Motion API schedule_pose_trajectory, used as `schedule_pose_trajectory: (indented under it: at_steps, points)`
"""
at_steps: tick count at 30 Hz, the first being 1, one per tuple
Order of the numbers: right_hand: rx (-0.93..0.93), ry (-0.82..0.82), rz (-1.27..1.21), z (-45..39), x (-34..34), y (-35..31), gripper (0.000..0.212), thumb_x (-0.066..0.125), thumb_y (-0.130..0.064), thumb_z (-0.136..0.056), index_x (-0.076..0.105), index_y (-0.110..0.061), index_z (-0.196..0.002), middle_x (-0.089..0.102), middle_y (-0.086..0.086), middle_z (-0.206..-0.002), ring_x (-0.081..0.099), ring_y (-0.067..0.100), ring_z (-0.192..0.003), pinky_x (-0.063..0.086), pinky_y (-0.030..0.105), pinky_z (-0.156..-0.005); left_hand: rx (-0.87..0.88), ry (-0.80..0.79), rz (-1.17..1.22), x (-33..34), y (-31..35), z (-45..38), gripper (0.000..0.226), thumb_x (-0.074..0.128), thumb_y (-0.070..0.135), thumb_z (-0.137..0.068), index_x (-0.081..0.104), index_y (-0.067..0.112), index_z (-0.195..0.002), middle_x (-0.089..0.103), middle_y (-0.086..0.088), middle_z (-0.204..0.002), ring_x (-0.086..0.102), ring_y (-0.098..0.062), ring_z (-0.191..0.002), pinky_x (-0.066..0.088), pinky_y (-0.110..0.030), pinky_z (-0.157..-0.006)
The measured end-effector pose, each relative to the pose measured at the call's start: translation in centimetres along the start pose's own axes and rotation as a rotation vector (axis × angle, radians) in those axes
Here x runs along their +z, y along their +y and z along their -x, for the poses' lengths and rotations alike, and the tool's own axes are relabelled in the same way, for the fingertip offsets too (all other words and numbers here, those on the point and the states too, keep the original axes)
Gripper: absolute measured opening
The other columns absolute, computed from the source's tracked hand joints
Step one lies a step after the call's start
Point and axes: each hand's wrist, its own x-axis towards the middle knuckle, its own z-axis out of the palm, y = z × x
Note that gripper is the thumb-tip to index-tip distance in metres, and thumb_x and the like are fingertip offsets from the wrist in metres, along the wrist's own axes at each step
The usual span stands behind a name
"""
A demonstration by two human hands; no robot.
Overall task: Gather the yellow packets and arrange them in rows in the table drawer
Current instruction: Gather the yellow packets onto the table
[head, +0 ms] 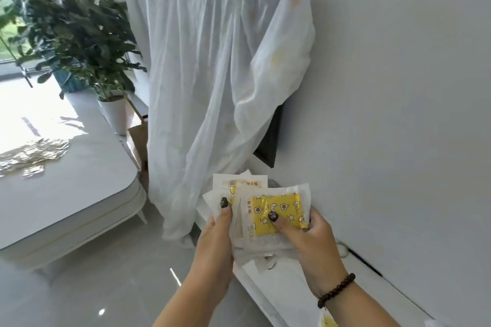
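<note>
- Your right hand [310,236], nearest the lens with a bead bracelet [336,291] at the wrist, is clamped on the packets [276,214]: thumb pressed on the yellow face of the front one, fingers behind.
- Your left hand [215,233] is closed on the left side of the same bundle, thumb on top, fingers hidden beneath.
- The packets sit fanned between both hands, held in the air above the low white cabinet [279,297] along the wall. They do not touch it.
- More packets lie spread on the table [79,194] to your left, well apart from the bundle. One further yellow piece shows at the bottom edge on the cabinet; what it is cannot be told.
- No open drawer is visible here.
- Judged step: squaring the gathered bundle before carrying it to the drawer.
- Align the edges by pushing both palms inward; the wrappers look slick and loose, so expect sliding.
- Keep both thumbs pressing down until the stack is flush, then shift the load to one hand only if the grip covers the middle.
- Hold the bundle level; tilted, the back packets could slip out toward the floor.
- Collect the table packets before starting rows.
</note>
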Motion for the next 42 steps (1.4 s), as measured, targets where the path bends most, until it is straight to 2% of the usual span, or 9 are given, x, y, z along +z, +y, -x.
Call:
schedule_pose_trajectory:
  at_steps: [4,8,11,16,21,27,33,38,42]
  points:
    - [0.036,-0.081,-0.025,1.9,10.0,1.4,0.029,0.079,-0.012,-0.073,0.066,-0.011,-0.099,0.075,0.004,-0.092,0.072,0.022,-0.088,0.058,0.043,-0.081,0.086,0.071,-0.048,-8.7,4.7,2.1,0.027,0.045,0.029,-0.099,0.064,0.018,-0.116,0.075,-0.008,-0.102,0.072,-0.026,-0.094,0.056,-0.04,-0.079]
    - [0.094,-0.158,-0.042,3.6,19.3,2.9,0.031,0.078,-0.016,-0.075,0.063,-0.01,-0.101,0.075,0.006,-0.093,0.072,0.023,-0.087,0.057,0.047,-0.082,0.175,0.172,-0.14,-16.8,8.4,4.1,0.024,0.059,0.023,-0.093,0.062,0.02,-0.116,0.075,-0.004,-0.105,0.07,-0.025,-0.1,0.052,-0.046,-0.093]
    - [0.149,-0.228,-0.017,4.4,25.0,3.7,0.022,0.071,-0.022,-0.083,0.061,-0.013,-0.101,0.073,0.007,-0.095,0.071,0.025,-0.089,0.056,0.051,-0.082,0.224,0.297,-0.175,-22.1,10.1,5.1,0.025,0.064,0.01,-0.089,0.06,0.018,-0.113,0.076,-0.003,-0.1,0.072,-0.022,-0.093,0.056,-0.039,-0.083]
    - [0.243,-0.429,0.031,4.2,31.9,4.4,0.012,0.065,-0.009,-0.087,0.062,-0.01,-0.098,0.073,0.011,-0.095,0.071,0.026,-0.086,0.059,0.048,-0.074,0.238,0.517,-0.269,-28.6,12.3,5.1,0.026,0.069,0.017,-0.087,0.055,0.019,-0.109,0.071,0.001,-0.101,0.069,-0.013,-0.088,0.053,-0.022,-0.067]
    - [0.32,-0.557,0.046,2.3,37.5,6.0,0.019,0.068,-0.005,-0.084,0.063,-0.005,-0.102,0.075,0.011,-0.093,0.072,0.03,-0.087,0.056,0.053,-0.082,0.209,0.606,-0.312,-33.0,14.4,2.7,0.015,0.062,0.028,-0.092,0.061,0.024,-0.107,0.073,0.001,-0.101,0.07,-0.018,-0.093,0.055,-0.041,-0.087]
    - [0.354,-0.608,0.055,-4.6,44.2,6.6,0.026,0.07,-0.008,-0.083,0.062,-0.005,-0.107,0.075,0.01,-0.097,0.071,0.029,-0.091,0.055,0.052,-0.086,0.184,0.636,-0.266,-36.8,19.4,-4.2,0.021,0.05,0.032,-0.099,0.067,0.019,-0.096,0.075,-0.003,-0.092,0.07,-0.021,-0.088,0.055,-0.029,-0.073]
    - [0.269,-0.674,0.129,-13.8,52.2,5.6,0.024,0.069,-0.013,-0.084,0.063,-0.01,-0.106,0.075,0.006,-0.098,0.071,0.026,-0.093,0.055,0.05,-0.087,0.206,0.656,-0.196,-40.9,25.3,-12.2,0.02,0.049,0.028,-0.1,0.068,0.027,-0.103,0.076,0.003,-0.098,0.071,-0.018,-0.094,0.055,-0.041,-0.088]
    - [0.209,-0.675,0.205,-17.8,60.5,6.0,0.053,0.076,-0.05,-0.06,0.064,-0.02,-0.101,0.074,0.001,-0.097,0.069,0.025,-0.095,0.054,0.049,-0.087,0.258,0.804,-0.065,-45.5,29.3,-16.9,0.023,0.047,0.027,-0.101,0.069,0.024,-0.097,0.075,-0.006,-0.095,0.07,-0.029,-0.093,0.054,-0.051,-0.09]
    - [0.274,-0.605,0.159,-20.0,67.1,7.5,0.02,0.074,-0.03,-0.079,0.067,-0.019,-0.095,0.075,0.002,-0.092,0.07,0.026,-0.092,0.056,0.051,-0.083,0.269,0.9,0.029,-49.7,32.0,-20.1,0.023,0.046,0.019,-0.1,0.068,0.023,-0.093,0.073,-0.012,-0.094,0.067,-0.029,-0.087,0.053,-0.053,-0.088]
